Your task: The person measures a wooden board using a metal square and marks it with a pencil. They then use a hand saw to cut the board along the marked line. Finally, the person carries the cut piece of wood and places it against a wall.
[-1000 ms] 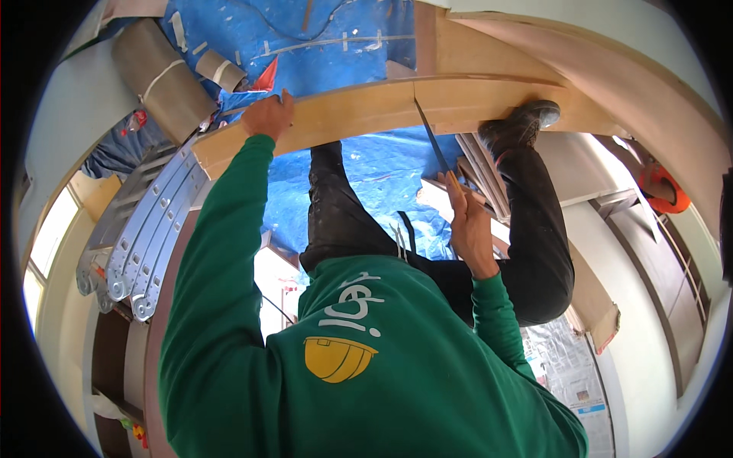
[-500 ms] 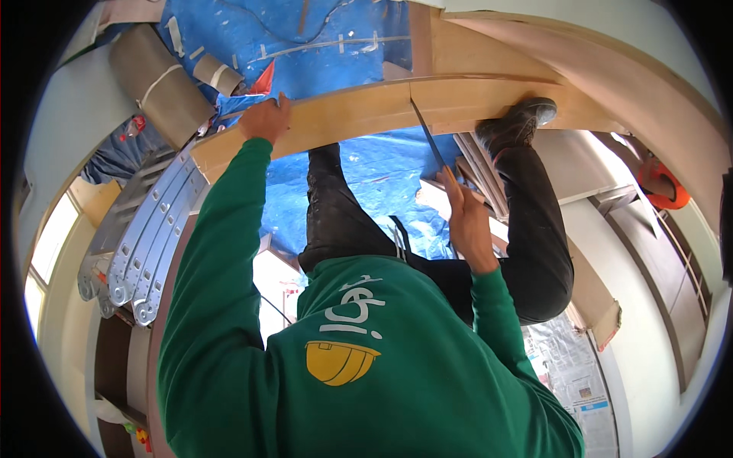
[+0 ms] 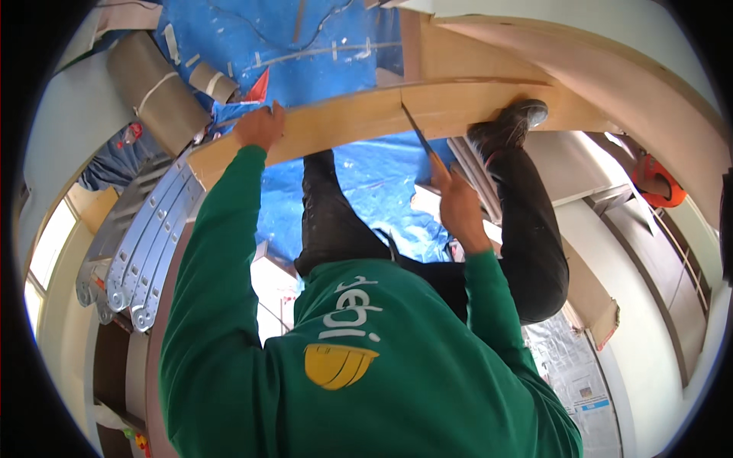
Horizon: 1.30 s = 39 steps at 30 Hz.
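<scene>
Person's right hand (image 3: 462, 214) is closed round the handle of a saw (image 3: 420, 137) – fingers wrapped, grip clamped on it. Blade is thin and dark, angled up and left from the hand; it crosses the near edge of the wooden plank (image 3: 336, 118) and meets its face right of mid-length. A thin line runs from there up to the plank's far edge.

Left hand (image 3: 259, 127) is on the plank near its left end, knuckles up, at the far edge. Can't tell whether it is clamped on the wood or just pressing – the fingers are partly hidden.

Plank lies crosswise in front of the person, yellowish, bowed by the lens. Right shoe (image 3: 523, 116), dark, is planted on it toward the right end, past the saw. The other leg goes down behind the plank's near edge.

Blue sheet (image 3: 336, 195) covers the floor on both sides of the plank. Folded metal ladder (image 3: 145, 252) sits just off the plank's left end, with a large brown roll (image 3: 156, 91) beyond it and a smaller roll (image 3: 212, 82) beside that. Stacked boards (image 3: 477, 179) are below the near edge, just beside the right leg
</scene>
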Each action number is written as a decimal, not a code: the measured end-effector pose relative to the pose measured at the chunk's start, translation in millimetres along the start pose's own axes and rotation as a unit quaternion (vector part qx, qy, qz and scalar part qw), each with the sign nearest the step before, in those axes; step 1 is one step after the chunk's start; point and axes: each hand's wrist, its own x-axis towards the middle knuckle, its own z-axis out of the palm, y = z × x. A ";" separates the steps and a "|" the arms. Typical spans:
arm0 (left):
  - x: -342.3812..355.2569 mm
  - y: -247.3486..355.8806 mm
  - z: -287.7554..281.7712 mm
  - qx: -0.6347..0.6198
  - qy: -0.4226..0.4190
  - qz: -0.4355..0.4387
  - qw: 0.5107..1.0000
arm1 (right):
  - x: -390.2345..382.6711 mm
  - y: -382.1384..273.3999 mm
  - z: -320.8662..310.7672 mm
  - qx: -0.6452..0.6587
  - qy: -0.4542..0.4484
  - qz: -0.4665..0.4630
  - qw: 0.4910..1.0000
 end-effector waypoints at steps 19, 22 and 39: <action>1.0 4.5 -11.8 0.003 -0.041 -0.017 0.999 | -52.5 -10.2 -1.4 0.103 -0.046 0.150 0.982; 2.6 5.5 -7.2 0.005 -0.025 -0.022 0.999 | 8.7 15.8 39.1 -0.028 -0.025 0.025 0.999; 3.1 10.7 -9.1 0.022 -0.028 -0.018 0.999 | 71.2 46.4 107.2 -0.078 0.083 -0.030 0.993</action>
